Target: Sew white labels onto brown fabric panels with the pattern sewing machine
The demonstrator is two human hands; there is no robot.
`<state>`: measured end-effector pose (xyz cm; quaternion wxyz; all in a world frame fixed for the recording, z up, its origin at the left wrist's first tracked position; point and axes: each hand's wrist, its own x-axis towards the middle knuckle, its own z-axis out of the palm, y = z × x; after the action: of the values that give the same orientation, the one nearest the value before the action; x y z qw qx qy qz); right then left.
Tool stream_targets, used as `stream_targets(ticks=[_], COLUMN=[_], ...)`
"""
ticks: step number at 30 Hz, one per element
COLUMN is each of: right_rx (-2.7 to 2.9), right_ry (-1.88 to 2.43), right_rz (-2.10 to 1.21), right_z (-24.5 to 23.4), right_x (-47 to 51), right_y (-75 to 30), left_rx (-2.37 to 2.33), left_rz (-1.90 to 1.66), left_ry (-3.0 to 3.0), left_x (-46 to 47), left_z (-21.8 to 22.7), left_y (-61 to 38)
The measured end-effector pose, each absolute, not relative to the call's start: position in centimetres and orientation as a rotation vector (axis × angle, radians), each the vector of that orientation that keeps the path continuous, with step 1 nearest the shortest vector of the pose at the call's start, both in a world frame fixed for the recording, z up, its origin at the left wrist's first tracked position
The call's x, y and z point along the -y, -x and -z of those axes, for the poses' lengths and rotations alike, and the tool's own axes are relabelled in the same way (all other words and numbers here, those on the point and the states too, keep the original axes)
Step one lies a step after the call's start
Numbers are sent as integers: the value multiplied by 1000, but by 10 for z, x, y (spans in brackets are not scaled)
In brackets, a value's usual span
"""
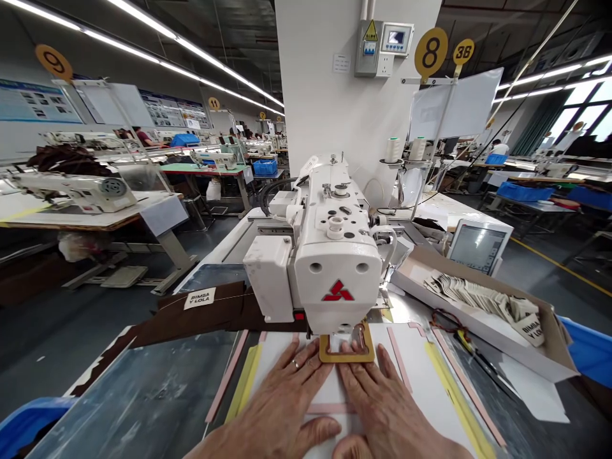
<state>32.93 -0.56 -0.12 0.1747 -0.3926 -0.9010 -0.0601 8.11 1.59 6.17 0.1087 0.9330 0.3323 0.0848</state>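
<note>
White panel [419, 376] lies on the near middle of the worktop [157, 389], below the white sewing machine head [338, 255] with its red emblem. Pink strips [400, 357] run over it, and a yellow strip [246, 382] borders each side. Left hand [282, 401] and right hand [387, 401] both rest palm down on the panel, fingers stretched forward; the grip of each is released, pressing flat with nothing grasped. A ring shows on the left hand. Between the fingertips sits a yellowish frame [370, 347] under the machine head; fingertips of the right hand show within its outline. Brown fabric [229, 309] lies at far left of the panel, bearing a pale label [199, 298] reading "BIMBA Y LOLA". On the right, an open cardboard box [456, 328] holds a row of similar labels [492, 303], with a yellow-handled tool [471, 356] just beside it. Farther right stands a tilted screen [479, 247].
</note>
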Motion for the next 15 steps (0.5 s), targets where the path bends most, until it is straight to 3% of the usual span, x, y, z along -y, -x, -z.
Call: stream_targets(ticks=[6,15], right_rx=[2491,2369], right_ry=[1252,1508], right_rz=[104,-14], right_z=[-6,-31], right_x=[13,32], right_y=[-334,-335], left_rx=[-1018,-940], left_rz=[-182,-376], left_ry=[-2692,-3002], left_x=[-15,-27], left_z=[-65,-39], left_y=[-83,-69])
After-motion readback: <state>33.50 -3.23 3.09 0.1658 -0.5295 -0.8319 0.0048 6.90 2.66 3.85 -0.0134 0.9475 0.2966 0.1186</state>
